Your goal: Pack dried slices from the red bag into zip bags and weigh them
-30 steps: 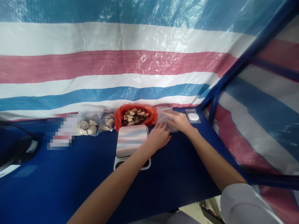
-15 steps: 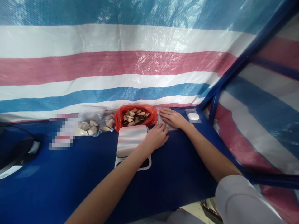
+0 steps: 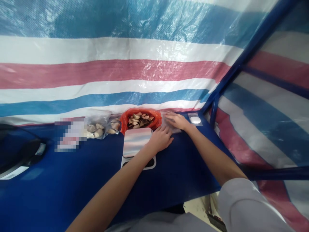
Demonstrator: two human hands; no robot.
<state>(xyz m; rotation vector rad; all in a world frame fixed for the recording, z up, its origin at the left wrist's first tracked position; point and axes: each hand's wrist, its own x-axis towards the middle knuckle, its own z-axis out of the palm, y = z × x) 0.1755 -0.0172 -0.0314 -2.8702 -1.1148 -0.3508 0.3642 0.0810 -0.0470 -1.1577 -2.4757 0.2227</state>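
My right hand (image 3: 178, 121) lies palm down on a stack of clear plastic bags (image 3: 177, 130), its fingers stretched out toward the left. Just nearer to me, my left hand (image 3: 161, 138) rests with loosely bent, parted fingers at the front left edge of these bags. Nothing shows in its grasp. Left of that hand stands a white kitchen scale (image 3: 136, 145) with a bare silver plate, partly covered by my forearm. Behind the scale sits an open orange plastic bag (image 3: 124, 120) full of dried brown and pale slices (image 3: 141, 120).
Clear bags holding pale pieces (image 3: 98, 129) and more slices (image 3: 114, 125) lie left of the orange bag. A small bag with a white round item (image 3: 195, 120) is at the right. A dark object (image 3: 19, 151) occupies the left. Striped sheeting (image 3: 108, 71) and a blue frame bar (image 3: 251, 48) border the table.
The camera view has shifted slightly, so the table items appear a little displaced. Both hands stay at the clear bags, and the left fingers have moved slightly along the bags' edge.
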